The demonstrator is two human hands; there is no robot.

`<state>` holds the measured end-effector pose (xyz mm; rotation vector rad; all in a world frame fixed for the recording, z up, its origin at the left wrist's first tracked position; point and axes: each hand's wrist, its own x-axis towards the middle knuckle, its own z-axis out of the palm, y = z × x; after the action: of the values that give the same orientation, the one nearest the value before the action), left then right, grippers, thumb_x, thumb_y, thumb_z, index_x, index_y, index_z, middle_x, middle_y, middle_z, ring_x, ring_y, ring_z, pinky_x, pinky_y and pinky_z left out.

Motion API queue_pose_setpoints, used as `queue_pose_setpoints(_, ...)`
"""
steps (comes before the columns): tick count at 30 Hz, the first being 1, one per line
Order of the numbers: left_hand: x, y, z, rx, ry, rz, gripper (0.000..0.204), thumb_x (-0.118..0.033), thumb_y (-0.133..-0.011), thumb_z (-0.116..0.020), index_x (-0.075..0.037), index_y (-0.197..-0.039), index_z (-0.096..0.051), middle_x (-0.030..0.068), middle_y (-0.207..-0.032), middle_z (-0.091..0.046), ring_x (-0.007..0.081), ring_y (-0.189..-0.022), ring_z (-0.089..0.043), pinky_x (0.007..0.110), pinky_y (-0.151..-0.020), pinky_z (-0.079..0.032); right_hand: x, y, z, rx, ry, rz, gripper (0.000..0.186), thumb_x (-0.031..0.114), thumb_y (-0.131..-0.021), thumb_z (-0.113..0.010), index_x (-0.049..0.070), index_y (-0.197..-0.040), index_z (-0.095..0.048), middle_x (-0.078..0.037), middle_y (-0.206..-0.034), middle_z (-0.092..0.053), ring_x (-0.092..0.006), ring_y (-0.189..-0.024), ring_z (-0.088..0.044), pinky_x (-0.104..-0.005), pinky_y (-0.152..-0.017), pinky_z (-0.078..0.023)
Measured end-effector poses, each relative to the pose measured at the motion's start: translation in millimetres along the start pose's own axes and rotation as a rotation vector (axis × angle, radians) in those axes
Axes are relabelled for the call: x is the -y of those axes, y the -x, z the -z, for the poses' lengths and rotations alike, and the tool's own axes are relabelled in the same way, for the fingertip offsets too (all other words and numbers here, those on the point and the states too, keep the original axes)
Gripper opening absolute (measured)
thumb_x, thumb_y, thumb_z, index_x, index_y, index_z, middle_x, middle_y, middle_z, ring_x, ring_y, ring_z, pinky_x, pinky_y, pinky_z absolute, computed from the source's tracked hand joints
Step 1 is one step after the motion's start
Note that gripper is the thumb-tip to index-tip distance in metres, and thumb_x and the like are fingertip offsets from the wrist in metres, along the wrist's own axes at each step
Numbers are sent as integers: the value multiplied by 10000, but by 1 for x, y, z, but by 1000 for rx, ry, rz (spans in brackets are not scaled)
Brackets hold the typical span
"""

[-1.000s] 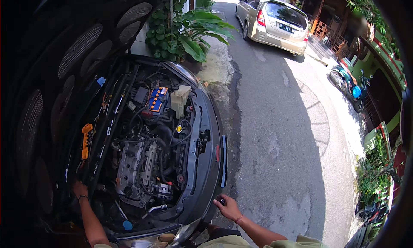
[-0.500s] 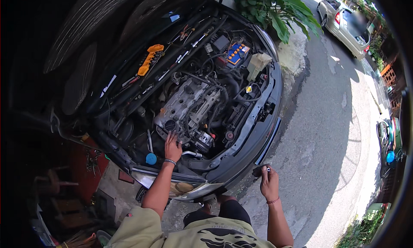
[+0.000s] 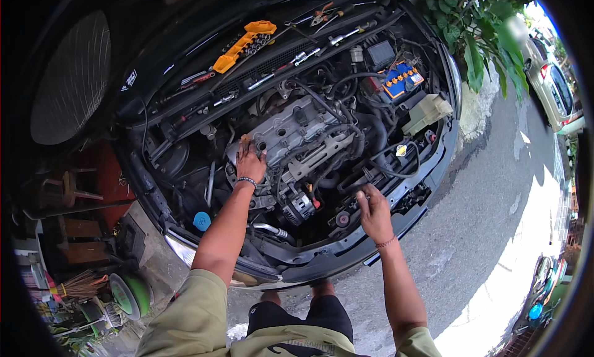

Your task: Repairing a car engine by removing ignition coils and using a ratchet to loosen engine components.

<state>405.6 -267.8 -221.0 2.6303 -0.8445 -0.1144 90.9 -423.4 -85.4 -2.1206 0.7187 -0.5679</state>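
Observation:
My left hand [image 3: 250, 164] rests with fingers apart on the grey valve cover [image 3: 296, 125] of the engine, beside a round dark opening [image 3: 262, 145]. My right hand [image 3: 374, 213] is closed over the front of the engine bay, near a dark hose loop, on a small dark object that I cannot make out. Below it sits the alternator [image 3: 299, 207] to the left. Along the cowl lie an orange socket case [image 3: 234, 54], ratchets and extensions [image 3: 304, 58], and pliers [image 3: 323, 17].
Beyond the battery [image 3: 401, 81] and pale reservoir [image 3: 424, 116] grow leafy plants [image 3: 470, 47]. The road [image 3: 482, 202] runs along the right, with a parked car [image 3: 547, 85] and motorbike [image 3: 538, 292]. A wooden chair [image 3: 71, 193] and brooms [image 3: 83, 286] stand at left.
The view has swung round toward the engine. My left hand has moved from the bay's edge onto the valve cover. My right hand has moved inward from outside the bumper.

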Motion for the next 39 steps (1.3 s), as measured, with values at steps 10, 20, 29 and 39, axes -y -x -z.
queue_pose_setpoints(10,-3,-14,-15,-57,-116,60,595,-320,-944,-530,-129,-1475,-342,79,-1561,-288,286,-1450,-241,464,-1165,-248,-62,-257,-200,282,540,-167,508,460,-788,-747,-10,-974,-699,-209,-1003,-694,-342,-970,-683,-401,-833,-560)
queue_pose_setpoints(20,-28,-21,-35,-40,-25,18,579,-314,-948,-562,-130,-1465,-379,91,-1542,-335,269,-1419,-316,380,-1144,-307,-130,-290,-245,136,617,-294,220,137,-912,-534,78,-1028,-713,-150,-1125,-661,-292,-1055,-656,-363,-843,-562)
queue_pose_setpoints(29,-17,-15,-12,-42,-9,68,562,-342,-951,-554,-126,-1450,-411,96,-1509,-392,280,-1399,-348,384,-1123,-330,-83,-301,-245,336,530,-373,210,147,-899,-550,74,-1058,-666,-150,-1208,-625,-290,-1147,-600,-349,-914,-517)
queue_pose_setpoints(39,2,-15,-12,-53,-13,64,611,-287,-905,-623,-126,-1452,-401,134,-1500,-396,312,-1393,-356,422,-1111,-346,-89,-298,-269,332,605,-227,301,221,-939,-454,83,-1072,-687,-123,-1154,-665,-283,-1135,-607,-386,-923,-493)
